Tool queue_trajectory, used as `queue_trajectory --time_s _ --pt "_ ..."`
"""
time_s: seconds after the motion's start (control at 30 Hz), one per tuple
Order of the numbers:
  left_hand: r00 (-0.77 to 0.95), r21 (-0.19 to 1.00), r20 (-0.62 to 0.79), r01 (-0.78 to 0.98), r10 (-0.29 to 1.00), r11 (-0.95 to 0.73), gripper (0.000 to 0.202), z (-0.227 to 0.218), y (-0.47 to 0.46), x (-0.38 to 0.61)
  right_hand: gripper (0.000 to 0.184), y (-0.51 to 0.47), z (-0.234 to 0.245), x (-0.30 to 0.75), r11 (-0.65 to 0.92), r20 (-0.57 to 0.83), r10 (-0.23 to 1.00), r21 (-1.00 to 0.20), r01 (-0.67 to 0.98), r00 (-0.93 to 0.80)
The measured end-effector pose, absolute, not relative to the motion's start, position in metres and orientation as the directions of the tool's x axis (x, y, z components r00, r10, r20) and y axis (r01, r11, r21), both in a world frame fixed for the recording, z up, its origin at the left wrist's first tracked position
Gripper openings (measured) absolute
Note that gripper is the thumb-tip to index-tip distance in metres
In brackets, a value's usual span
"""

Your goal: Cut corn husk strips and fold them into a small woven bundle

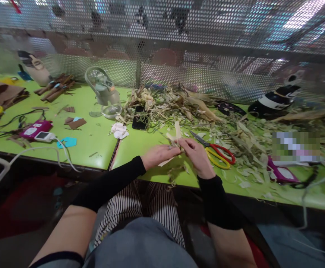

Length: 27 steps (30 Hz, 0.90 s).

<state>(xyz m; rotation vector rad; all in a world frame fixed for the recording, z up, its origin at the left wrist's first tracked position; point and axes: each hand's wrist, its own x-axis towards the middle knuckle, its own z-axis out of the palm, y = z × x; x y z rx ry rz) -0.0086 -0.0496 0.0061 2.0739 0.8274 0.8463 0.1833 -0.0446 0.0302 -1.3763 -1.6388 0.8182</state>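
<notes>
Over the near edge of the green table, my left hand (159, 154) and my right hand (196, 153) meet, fingers closed. Both pinch a pale folded piece of corn husk (177, 129), whose strips stick out above and below the fingers. The fingers partly hide its middle. Just right of my right hand lie scissors (218, 152) with one red and one yellow handle. Thin curled husk scraps (176, 172) lie on the table below my hands. Behind them spreads a heap of dried husks (179, 102).
A phone (139, 121) lies by the heap, near a crumpled white paper (119, 130) and a lidded bottle (103, 89). A dark bottle (274, 100) leans at right. Magenta boxes with cables (36, 129) sit at left and right. A perforated metal screen (157, 48) closes off the back.
</notes>
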Motion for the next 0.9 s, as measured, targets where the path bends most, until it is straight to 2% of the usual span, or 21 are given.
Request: queue_trajectory --time_s 0.1,0.17,0.27,0.37,0.6,0.73,0.83,0.9 --pt "0.530 0.893 0.252 0.196 0.810 -0.406 0.004 0.004 -0.046 -0.005 0.048 -0.049 0.033 0.178 0.131 0.127 0.991 -0.963 0.235 -0.032" --pt "0.505 0.966 0.202 0.037 0.839 -0.255 0.010 0.003 -0.042 -0.003 0.049 -0.052 0.036 0.174 0.090 0.085 0.995 -0.990 0.110 -0.049" --pt "0.566 0.990 0.069 -0.142 0.821 0.015 0.018 0.002 -0.038 -0.002 0.049 -0.054 0.041 0.168 0.106 0.103 0.992 -0.994 0.029 -0.078" --pt "0.613 0.974 -0.026 -0.162 0.790 0.157 0.020 0.004 -0.038 -0.002 0.050 -0.054 0.041 0.165 0.124 0.123 0.990 -0.992 0.013 -0.068" --pt "0.611 0.950 -0.099 -0.178 0.785 0.258 0.011 0.013 -0.042 -0.001 0.052 -0.053 0.036 0.168 0.133 0.133 0.990 -0.991 0.016 -0.043" --pt "0.627 0.920 -0.144 -0.200 0.766 0.336 0.014 0.017 -0.041 -0.006 0.053 -0.055 0.039 0.171 0.142 0.141 0.989 -0.990 0.024 -0.047" --pt "0.626 0.903 -0.116 -0.258 0.771 0.345 0.015 0.017 -0.040 -0.011 0.058 -0.059 0.044 0.175 0.179 0.173 0.983 -0.979 0.093 -0.068" --pt "0.617 0.898 -0.106 -0.277 0.779 0.342 0.019 0.016 -0.039 -0.013 0.061 -0.063 0.048 0.179 0.204 0.185 0.977 -0.956 0.211 -0.110"
